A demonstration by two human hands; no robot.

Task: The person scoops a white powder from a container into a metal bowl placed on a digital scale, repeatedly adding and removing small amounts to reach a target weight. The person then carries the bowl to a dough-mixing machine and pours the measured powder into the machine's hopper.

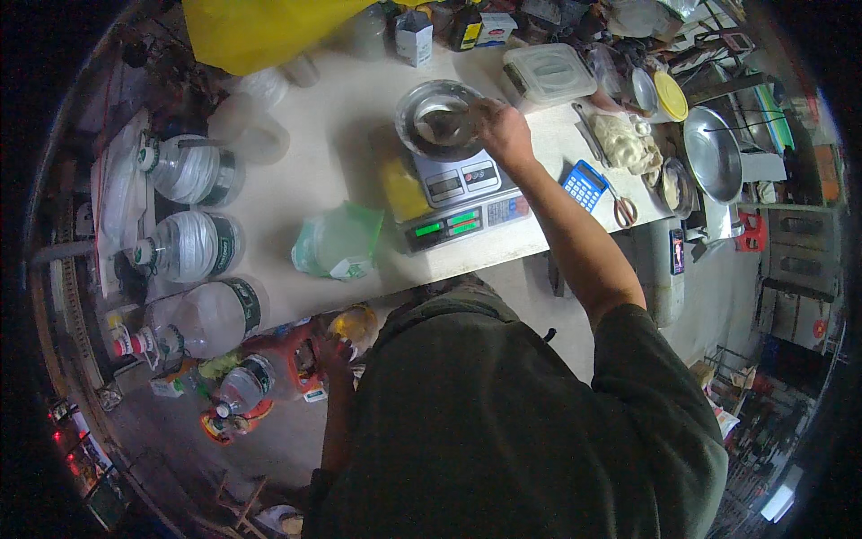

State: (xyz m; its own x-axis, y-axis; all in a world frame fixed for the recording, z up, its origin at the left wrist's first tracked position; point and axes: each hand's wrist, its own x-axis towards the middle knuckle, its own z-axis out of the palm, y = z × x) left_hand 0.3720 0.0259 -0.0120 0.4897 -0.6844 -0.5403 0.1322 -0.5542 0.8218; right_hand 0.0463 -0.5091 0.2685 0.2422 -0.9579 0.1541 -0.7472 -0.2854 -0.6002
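My right hand [504, 133] is over the right rim of a round metal bowl [408, 111], its fingers closed around what looks like a blurred utensil [441, 128] dipping into the bowl. Beneath the bowl is a small kitchen scale [465, 180], stacked on a larger scale with green lit displays [444, 229]. Low on the left, below the table's edge, my left hand [335, 354] is in shadow beside a container of yellow liquid [355, 325] and a red container [303, 354]. Its grip is too dark to make out.
Large plastic bottles [195, 246] line the left side. A green plastic bag [340, 242] lies left of the scales. On the right are a blue calculator [584, 185], scissors [624, 210], a lidded plastic box [551, 71] and a large metal basin [712, 155].
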